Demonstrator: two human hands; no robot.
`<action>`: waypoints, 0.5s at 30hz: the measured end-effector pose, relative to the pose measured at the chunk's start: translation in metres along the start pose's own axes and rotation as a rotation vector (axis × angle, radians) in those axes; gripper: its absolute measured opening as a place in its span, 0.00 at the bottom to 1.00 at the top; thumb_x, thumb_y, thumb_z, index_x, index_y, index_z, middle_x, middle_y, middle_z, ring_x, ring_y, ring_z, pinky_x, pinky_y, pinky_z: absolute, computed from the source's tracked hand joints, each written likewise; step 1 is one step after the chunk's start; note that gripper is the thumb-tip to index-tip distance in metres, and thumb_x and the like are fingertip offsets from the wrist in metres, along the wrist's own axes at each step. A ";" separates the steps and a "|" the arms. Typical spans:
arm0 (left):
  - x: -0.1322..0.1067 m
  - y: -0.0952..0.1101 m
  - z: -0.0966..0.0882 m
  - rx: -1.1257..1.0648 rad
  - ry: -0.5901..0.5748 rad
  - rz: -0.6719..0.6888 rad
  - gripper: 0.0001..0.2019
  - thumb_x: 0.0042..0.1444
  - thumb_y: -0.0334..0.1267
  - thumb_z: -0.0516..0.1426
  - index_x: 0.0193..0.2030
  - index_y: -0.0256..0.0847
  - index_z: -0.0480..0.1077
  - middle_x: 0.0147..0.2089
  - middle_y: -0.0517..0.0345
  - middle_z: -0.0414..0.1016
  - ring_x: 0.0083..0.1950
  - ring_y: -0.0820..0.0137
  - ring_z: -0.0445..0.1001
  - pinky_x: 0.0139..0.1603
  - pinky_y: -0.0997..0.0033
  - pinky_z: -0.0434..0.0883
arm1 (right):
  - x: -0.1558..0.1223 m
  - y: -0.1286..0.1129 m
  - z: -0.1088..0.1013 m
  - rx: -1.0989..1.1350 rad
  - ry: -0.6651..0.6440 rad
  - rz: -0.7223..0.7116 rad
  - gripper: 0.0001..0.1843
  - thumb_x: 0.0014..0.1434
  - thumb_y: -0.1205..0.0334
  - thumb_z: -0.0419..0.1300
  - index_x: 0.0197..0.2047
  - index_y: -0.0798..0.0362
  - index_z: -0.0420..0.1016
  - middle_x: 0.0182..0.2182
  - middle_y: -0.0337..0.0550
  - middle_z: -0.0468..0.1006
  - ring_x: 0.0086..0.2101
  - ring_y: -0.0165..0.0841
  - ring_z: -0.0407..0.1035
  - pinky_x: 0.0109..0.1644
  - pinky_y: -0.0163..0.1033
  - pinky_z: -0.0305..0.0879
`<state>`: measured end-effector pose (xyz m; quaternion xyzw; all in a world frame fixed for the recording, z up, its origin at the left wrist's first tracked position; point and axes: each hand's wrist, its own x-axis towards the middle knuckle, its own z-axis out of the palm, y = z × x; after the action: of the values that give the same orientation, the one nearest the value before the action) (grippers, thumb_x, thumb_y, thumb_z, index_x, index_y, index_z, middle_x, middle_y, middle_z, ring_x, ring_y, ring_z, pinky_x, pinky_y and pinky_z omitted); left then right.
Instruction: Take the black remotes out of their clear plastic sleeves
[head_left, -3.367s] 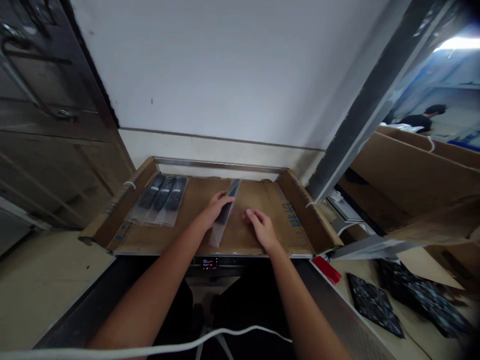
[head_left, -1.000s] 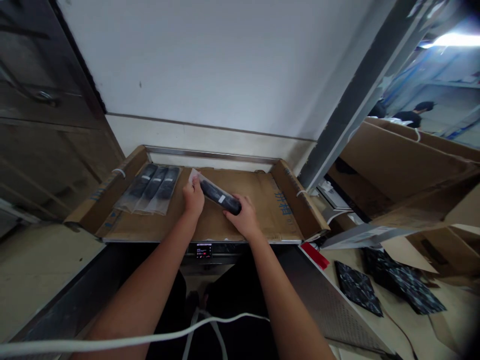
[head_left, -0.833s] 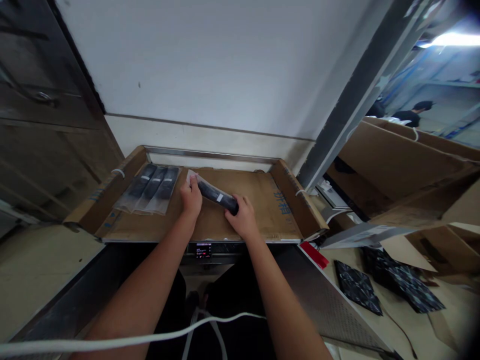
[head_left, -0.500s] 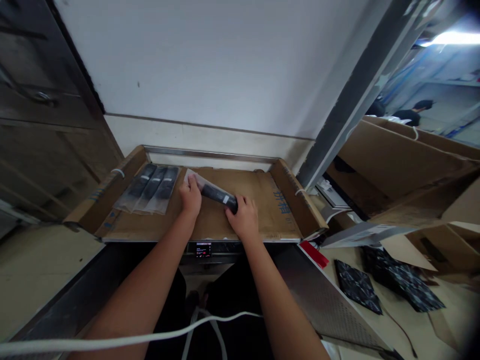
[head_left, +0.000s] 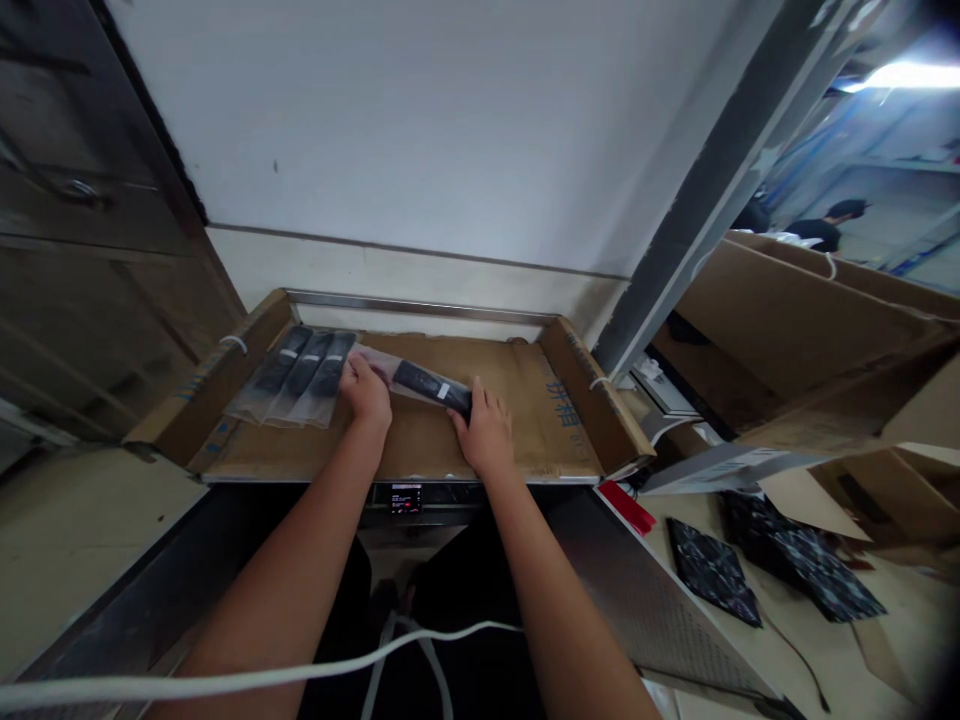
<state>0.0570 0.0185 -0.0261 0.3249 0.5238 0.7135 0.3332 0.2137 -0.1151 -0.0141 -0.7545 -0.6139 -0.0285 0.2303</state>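
A long black item with a white label, in a clear frosted plastic bag (head_left: 430, 384), lies aslant between my hands over the cardboard-lined tray (head_left: 420, 450). My left hand (head_left: 367, 388) pinches the bag's flat left end. At the lower right end of the black item, my right hand (head_left: 486, 428) is closed on it. Left of my left hand, three similar bagged black items (head_left: 307, 370) rest side by side on the cardboard. I cannot make out what the black items are.
Cardboard walls edge the tray, including its right wall (head_left: 596, 400). A white cable (head_left: 262, 675) crosses in front of me. To the right are a large cardboard box (head_left: 817, 340) and black patterned packages (head_left: 712, 570) on the floor. A small lit screen (head_left: 406, 498) sits under the tray.
My left hand has moved left with the bag's end, close to the three bagged items. The held bag now lies flatter and straighter. My right hand has barely moved.
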 end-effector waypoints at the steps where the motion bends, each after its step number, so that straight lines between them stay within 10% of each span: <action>1: 0.001 0.000 0.000 -0.001 0.027 -0.018 0.22 0.70 0.48 0.44 0.37 0.36 0.71 0.24 0.62 0.66 0.24 0.72 0.65 0.28 0.72 0.65 | 0.000 -0.001 -0.001 -0.018 -0.008 0.007 0.36 0.68 0.50 0.55 0.73 0.57 0.54 0.59 0.60 0.71 0.56 0.50 0.64 0.58 0.52 0.60; 10: 0.006 -0.001 0.000 0.019 0.091 0.036 0.21 0.69 0.46 0.46 0.38 0.35 0.75 0.35 0.52 0.76 0.37 0.68 0.74 0.44 0.69 0.71 | -0.005 0.015 -0.018 -0.155 -0.115 -0.130 0.36 0.69 0.49 0.55 0.74 0.55 0.51 0.60 0.60 0.71 0.57 0.48 0.65 0.57 0.51 0.59; 15: 0.005 0.000 0.002 0.009 0.061 -0.004 0.23 0.68 0.53 0.45 0.33 0.39 0.70 0.26 0.59 0.69 0.26 0.72 0.69 0.30 0.73 0.68 | -0.011 0.051 -0.042 -0.282 -0.144 -0.137 0.30 0.69 0.49 0.55 0.69 0.54 0.60 0.56 0.57 0.74 0.53 0.46 0.66 0.54 0.48 0.61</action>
<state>0.0559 0.0232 -0.0250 0.3034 0.5375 0.7200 0.3173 0.2692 -0.1487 0.0042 -0.7358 -0.6687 -0.0758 0.0750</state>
